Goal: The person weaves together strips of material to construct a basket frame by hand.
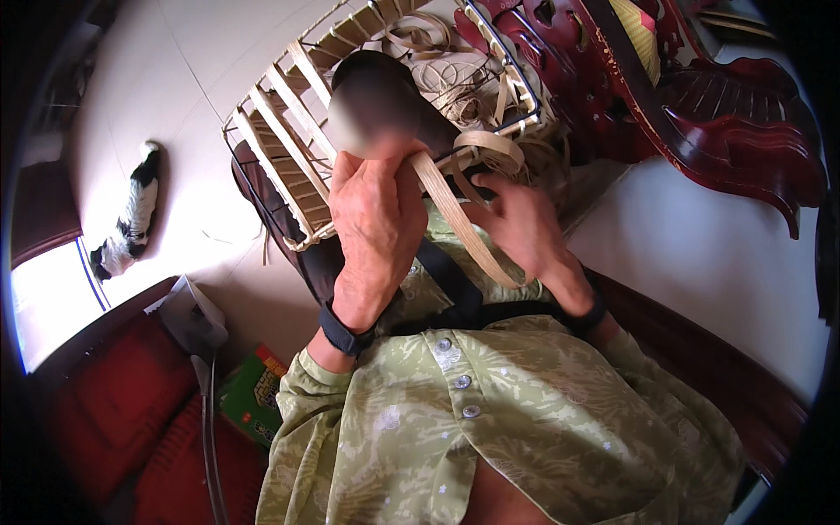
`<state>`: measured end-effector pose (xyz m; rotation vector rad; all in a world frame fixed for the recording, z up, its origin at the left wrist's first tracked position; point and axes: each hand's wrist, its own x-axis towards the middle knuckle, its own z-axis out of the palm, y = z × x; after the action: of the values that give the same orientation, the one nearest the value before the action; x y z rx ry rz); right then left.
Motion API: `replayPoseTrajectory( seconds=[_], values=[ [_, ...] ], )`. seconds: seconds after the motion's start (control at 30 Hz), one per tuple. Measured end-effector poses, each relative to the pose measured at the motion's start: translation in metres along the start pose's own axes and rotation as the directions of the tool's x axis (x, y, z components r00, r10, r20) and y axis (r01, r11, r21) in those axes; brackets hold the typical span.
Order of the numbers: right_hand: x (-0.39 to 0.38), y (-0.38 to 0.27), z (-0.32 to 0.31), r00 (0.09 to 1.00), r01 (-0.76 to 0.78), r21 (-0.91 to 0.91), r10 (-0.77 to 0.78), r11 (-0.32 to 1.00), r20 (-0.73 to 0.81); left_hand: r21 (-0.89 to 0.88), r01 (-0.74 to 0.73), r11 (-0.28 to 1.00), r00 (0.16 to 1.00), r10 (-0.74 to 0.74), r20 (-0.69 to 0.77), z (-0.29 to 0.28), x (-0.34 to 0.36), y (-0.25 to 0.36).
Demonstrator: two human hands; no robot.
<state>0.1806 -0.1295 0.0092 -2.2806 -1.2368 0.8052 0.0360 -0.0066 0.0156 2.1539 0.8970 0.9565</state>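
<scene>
Raised in front of my chest, my left hand (pixel 378 223) pinches a flat tan woven strip (pixel 459 217) between thumb and fingers. From there the strip hangs in a loop that curves down and round toward my right hand (pixel 529 229). My right hand's fingers are bent around part of the strip, slightly smeared by motion. A loose coil of the same strip (pixel 500 150) sits just above those fingers. Beyond both hands lies a frame of dark metal rods (pixel 302 52), partly wrapped with tan strips running across it. A blurred dark shape covers the frame's middle.
Bundles of tan cord (pixel 464 101) lie inside the frame. Carved dark red wooden furniture (pixel 691 140) stands at the right. On the pale tiled floor at the left is a black and white cat (pixel 136 214). A green box (pixel 252 394) rests by a red seat (pixel 114 385).
</scene>
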Motion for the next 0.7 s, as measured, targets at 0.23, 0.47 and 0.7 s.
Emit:
replayPoseTrajectory(
  seconds=[0.23,0.47,0.7],
  values=[
    [0.005,0.025,0.011,0.994,-0.011,0.342,-0.027,0.94,0.107,0.0,-0.006,1.0,0.998,0.006,-0.063,0.003,0.002,-0.003],
    [-0.04,0.195,-0.026,0.656,-0.696,-0.049,0.662,0.717,0.362,-0.082,0.052,0.995,0.996,-0.058,-0.07,0.007,0.002,-0.007],
    [-0.023,0.034,-0.041,0.982,0.09,-0.167,-0.116,0.982,-0.15,-0.015,-0.011,1.0,0.997,0.01,-0.083,0.007,0.003,-0.004]
  ],
)
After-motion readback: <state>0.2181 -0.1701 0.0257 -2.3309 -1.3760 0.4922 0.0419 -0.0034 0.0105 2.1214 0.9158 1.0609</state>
